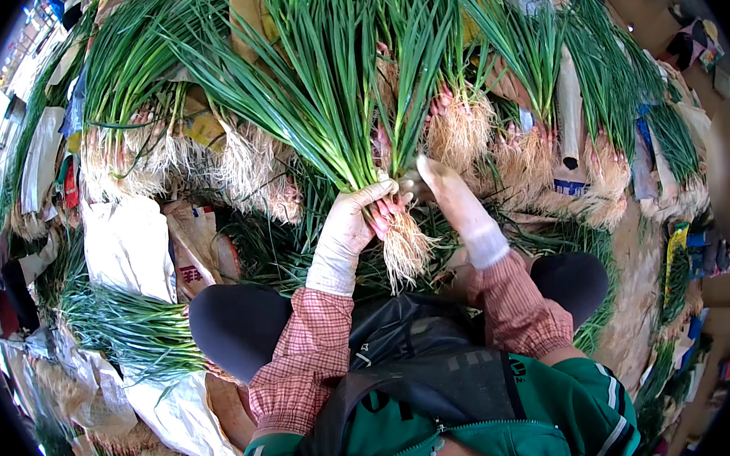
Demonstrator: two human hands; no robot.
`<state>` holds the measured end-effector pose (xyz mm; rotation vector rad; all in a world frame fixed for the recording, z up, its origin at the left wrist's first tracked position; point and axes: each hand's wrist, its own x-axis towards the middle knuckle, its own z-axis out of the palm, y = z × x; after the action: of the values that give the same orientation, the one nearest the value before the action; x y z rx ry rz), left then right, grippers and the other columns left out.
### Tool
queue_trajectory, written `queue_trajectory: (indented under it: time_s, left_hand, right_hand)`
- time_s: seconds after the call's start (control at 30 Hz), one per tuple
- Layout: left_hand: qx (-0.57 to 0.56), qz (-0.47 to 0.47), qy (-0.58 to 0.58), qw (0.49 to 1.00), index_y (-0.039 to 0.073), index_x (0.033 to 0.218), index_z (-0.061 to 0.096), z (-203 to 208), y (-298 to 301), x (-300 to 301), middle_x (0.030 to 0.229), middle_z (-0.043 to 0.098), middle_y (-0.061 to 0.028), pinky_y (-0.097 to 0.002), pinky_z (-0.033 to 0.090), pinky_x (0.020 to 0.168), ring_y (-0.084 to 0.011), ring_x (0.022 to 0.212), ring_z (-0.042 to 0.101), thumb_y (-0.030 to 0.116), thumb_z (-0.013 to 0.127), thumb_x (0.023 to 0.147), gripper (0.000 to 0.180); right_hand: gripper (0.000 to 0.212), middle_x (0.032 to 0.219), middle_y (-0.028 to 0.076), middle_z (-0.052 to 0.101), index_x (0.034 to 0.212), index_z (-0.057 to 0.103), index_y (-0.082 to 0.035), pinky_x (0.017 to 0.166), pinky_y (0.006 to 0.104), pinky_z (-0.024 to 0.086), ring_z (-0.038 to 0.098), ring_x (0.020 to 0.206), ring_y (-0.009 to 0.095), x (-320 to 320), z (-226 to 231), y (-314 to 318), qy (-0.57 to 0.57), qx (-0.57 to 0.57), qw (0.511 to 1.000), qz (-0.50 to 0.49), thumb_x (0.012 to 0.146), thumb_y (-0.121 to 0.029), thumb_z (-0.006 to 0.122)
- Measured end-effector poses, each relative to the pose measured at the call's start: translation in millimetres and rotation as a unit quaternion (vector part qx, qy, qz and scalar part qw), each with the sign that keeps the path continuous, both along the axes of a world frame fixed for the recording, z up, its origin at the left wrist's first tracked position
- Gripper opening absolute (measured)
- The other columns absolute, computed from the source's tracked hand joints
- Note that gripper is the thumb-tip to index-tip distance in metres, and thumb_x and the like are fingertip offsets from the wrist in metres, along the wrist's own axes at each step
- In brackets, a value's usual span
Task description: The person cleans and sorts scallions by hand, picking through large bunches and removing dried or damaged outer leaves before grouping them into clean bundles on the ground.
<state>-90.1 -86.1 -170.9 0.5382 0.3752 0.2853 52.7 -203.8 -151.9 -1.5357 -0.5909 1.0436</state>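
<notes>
My left hand (356, 222), in a whitish glove, is closed round a bunch of green onions (321, 103) just above the pinkish bulbs. The long green leaves fan away from me, and the pale roots (407, 246) hang toward my lap. Close beside the bunch on the right is my gloved right hand (451, 197), its thumb raised apart from the fingers. Those fingertips reach to the stalks and are partly hidden there; I see nothing held in them.
More bundles of green onions (460, 126) lie in a row beyond my hands, roots toward me. Loose green leaves (272, 244) cover the ground before my knees. White sacks (131, 246) lie at the left, near another onion pile (137, 327). Bare ground (631, 284) shows at the right.
</notes>
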Motion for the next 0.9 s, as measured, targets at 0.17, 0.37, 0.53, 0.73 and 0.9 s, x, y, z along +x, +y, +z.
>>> queue_trajectory:
  time_s: [0.17, 0.37, 0.53, 0.73, 0.9]
  left_hand:
    - [-0.091, 0.069, -0.100, 0.989, 0.002, 0.103, 0.055, 1.0, -14.8, 1.3, 0.086, 0.061, -0.0094, -0.0373, 0.051, 0.074, -0.0235, 0.084, 0.060, 0.010, 0.062, 0.084, 0.022]
    - [-0.170, 0.051, -0.277, 0.944, 0.013, 0.092, 0.046, 9.4, -19.5, -3.6, 0.077, 0.044, 0.0015, -0.0346, 0.050, 0.070, -0.0162, 0.080, 0.049, 0.012, 0.065, 0.082, 0.022]
    - [-0.092, 0.165, -0.192, 0.963, 0.004, 0.110, 0.051, 25.6, -8.1, -16.5, 0.098, 0.056, -0.0095, -0.0346, 0.052, 0.071, -0.0242, 0.086, 0.056, 0.015, 0.061, 0.087, 0.027]
    - [-0.145, 0.106, -0.121, 0.976, -0.006, 0.121, 0.051, -0.3, -1.7, -9.2, 0.117, 0.058, -0.0241, -0.0334, 0.054, 0.057, -0.0290, 0.062, 0.063, 0.017, 0.059, 0.085, 0.043]
    - [-0.053, 0.032, -0.187, 0.980, 0.001, 0.113, 0.054, 18.0, -1.4, -16.9, 0.088, 0.060, -0.0075, -0.0422, 0.051, 0.082, -0.0235, 0.083, 0.060, 0.012, 0.063, 0.084, 0.032]
  right_hand:
    - [0.033, 0.094, 0.007, 0.061, 0.117, 0.053, -0.002, 0.066, 0.0257, 0.048, 0.057, 0.078, 0.016, -26.9, -32.9, 38.9, 0.347, 0.190, 0.912, -0.113, 0.101, -0.027, 0.039]
    - [0.024, 0.077, 0.000, 0.050, 0.107, 0.053, 0.001, 0.060, 0.0221, 0.044, 0.050, 0.063, 0.011, -13.7, -74.2, 45.2, 0.361, 0.220, 0.898, -0.121, 0.099, -0.017, 0.039]
    - [0.029, 0.088, 0.013, 0.065, 0.104, 0.062, 0.001, 0.080, 0.0331, 0.049, 0.062, 0.082, 0.024, -11.3, -36.0, 39.0, -0.255, -0.160, 0.939, 0.168, 0.090, -0.024, 0.058]
    - [0.030, 0.089, 0.013, 0.068, 0.106, 0.062, -0.004, 0.076, 0.0360, 0.053, 0.067, 0.082, 0.021, 88.4, 33.4, 57.8, -0.472, -0.346, 0.810, -0.045, 0.093, -0.030, 0.055]
    - [0.029, 0.090, 0.007, 0.068, 0.093, 0.067, -0.007, 0.078, 0.0367, 0.050, 0.063, 0.080, 0.018, 127.3, 31.8, 53.9, -0.325, -0.241, 0.914, 0.005, 0.085, -0.035, 0.066]
